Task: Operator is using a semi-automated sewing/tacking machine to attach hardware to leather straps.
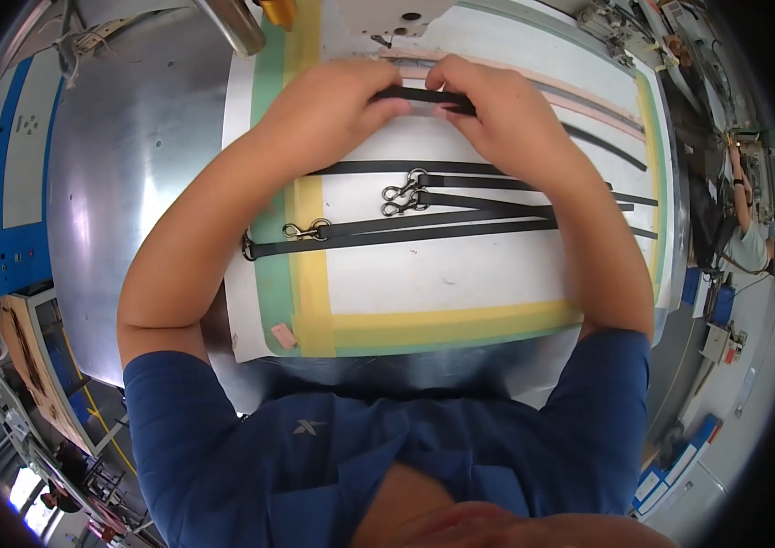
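My left hand (342, 105) and my right hand (502, 105) pinch a short stretch of black strap (421, 94) between them, at the far part of the white work board (406, 274). The strap's right end seems folded over under my right fingers. Nearer to me lie several black straps (378, 245), running left to right, partly under my right forearm. Metal snap hooks (305, 230) are fixed at the left ends of some of them. Two more snap hooks (398, 190) sit side by side near the board's middle.
A white machine head (397, 16) hangs just beyond my hands, with a metal post (230, 26) to its left. Pink strips (593, 111) lie at the far right. Yellow tape (451, 325) borders the board. Bare metal table (123, 183) extends left. Other people are at both sides.
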`<move>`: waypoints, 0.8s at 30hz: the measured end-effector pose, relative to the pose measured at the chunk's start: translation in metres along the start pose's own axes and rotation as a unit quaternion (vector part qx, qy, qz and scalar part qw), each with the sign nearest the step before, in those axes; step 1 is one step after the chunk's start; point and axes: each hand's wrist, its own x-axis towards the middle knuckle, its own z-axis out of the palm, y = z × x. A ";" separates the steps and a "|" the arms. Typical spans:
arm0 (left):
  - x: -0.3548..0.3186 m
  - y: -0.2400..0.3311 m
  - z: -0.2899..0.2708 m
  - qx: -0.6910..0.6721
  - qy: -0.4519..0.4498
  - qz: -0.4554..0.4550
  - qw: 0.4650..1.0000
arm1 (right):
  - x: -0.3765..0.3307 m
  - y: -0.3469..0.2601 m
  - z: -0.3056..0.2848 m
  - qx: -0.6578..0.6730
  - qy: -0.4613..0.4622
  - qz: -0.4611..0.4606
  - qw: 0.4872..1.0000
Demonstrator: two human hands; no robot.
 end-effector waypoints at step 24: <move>0.013 -0.036 0.015 0.168 0.100 0.061 0.979 | 0.040 0.051 0.016 -0.060 0.054 -0.068 0.994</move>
